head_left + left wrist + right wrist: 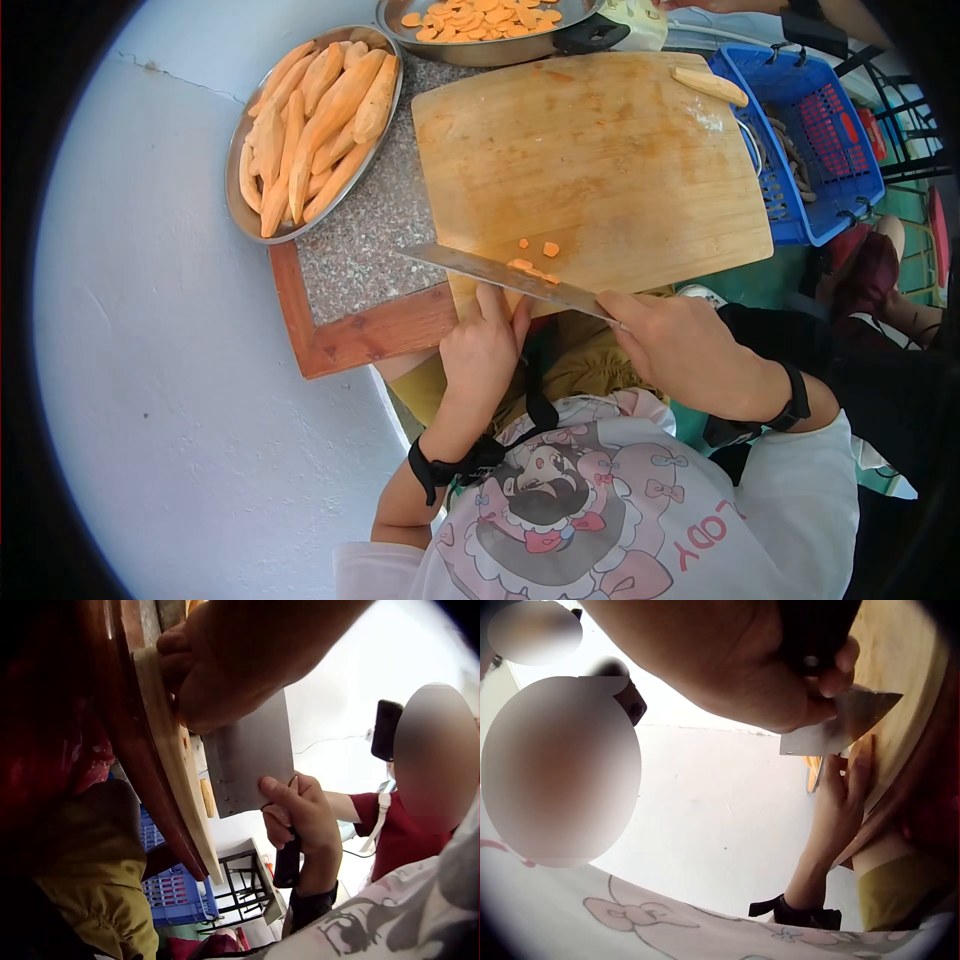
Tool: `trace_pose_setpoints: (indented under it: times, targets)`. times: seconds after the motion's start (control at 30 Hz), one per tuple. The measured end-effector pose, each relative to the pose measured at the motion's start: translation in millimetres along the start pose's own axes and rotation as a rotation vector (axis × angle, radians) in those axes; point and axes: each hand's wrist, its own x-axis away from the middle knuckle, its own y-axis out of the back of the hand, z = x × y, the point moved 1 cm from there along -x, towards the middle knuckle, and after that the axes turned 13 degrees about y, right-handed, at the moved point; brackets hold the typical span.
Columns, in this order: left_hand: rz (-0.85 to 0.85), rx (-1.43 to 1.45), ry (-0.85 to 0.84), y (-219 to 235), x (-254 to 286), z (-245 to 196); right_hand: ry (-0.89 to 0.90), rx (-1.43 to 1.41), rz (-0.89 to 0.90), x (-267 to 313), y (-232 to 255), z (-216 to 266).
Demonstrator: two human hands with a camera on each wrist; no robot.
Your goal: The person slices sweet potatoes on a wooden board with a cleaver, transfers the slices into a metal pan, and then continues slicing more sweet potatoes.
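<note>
In the head view we see a broad-bladed grey steel knife (480,267) lying slantwise over the near part of a pale brown wooden cutting board (590,165). The blade shows nearly edge-on as a long, dull strip with faint brownish smears. Our right hand (690,350) grasps it at the handle end. Our left hand (478,360) is at the board's near edge, just beside the blade, its hold mostly hidden here. Small orange root chunks (551,249) lie beyond the blade. A peeled, pale yellow root (710,86) lies at the far right corner. To the left, an oval metal tray (236,210) carries long, tapering peeled orange roots (330,115) on the speckled grey stone counter (360,235); at the top, a metal pan (480,52) holds thin orange slices (480,18).

In the left wrist view we see the blade's tall, flat face, smooth grey with a few dark specks near its lower corner. Our right hand is wrapped round the black handle, thumb against the steel.

In the right wrist view the blade narrows to a sharp point over the board, and a pale rivet shows in the handle. Our left hand's fingers grasp a narrow orange root piece (867,746) by the blade.
</note>
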Motion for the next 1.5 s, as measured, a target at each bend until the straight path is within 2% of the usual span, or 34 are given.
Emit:
trace_pose_setpoints:
  times: [0.4,0.53,0.7,0.8,0.93,1.0,1.1,1.3,1.47,1.5]
  targets:
    - [0.029,0.043,0.014,2.4,-1.9,-1.1,0.036,-0.005,-0.047,-0.2,-4.4,-5.0]
    - [0.037,0.043,0.021,3.0,-2.6,-0.9,-0.017,-0.018,0.003,-3.6,-5.7,-5.4]
    - [0.028,0.048,0.003,2.6,-3.8,-2.0,0.110,0.007,-0.021,-16.0,-11.4,-10.0]
    - [0.004,0.046,-0.014,1.0,-3.7,-0.6,0.054,-0.004,0.042,-31.2,-6.7,-3.3]
    - [-0.005,0.032,-0.004,-1.3,-2.7,-0.1,0.053,0.007,0.014,-38.5,-9.1,-6.6]
    - [-0.016,0.028,0.006,-1.7,-2.0,-1.2,0.107,-0.001,-0.026,-34.7,-6.4,-14.2]
    - [-0.006,0.020,0.019,-1.3,-1.5,-0.1,0.063,-0.039,-0.105,-21.8,-0.9,-12.5]
    - [0.005,0.026,0.001,-0.4,-2.2,-0.5,-0.029,-0.027,-0.003,-1.7,2.8,-2.8]
    - [0.008,0.033,0.006,0.8,-1.4,-0.7,0.002,-0.027,0.026,2.0,0.3,-3.2]
    - [0.077,0.045,0.041,1.6,-1.0,-0.5,0.032,-0.026,0.010,2.4,-0.2,-3.3]
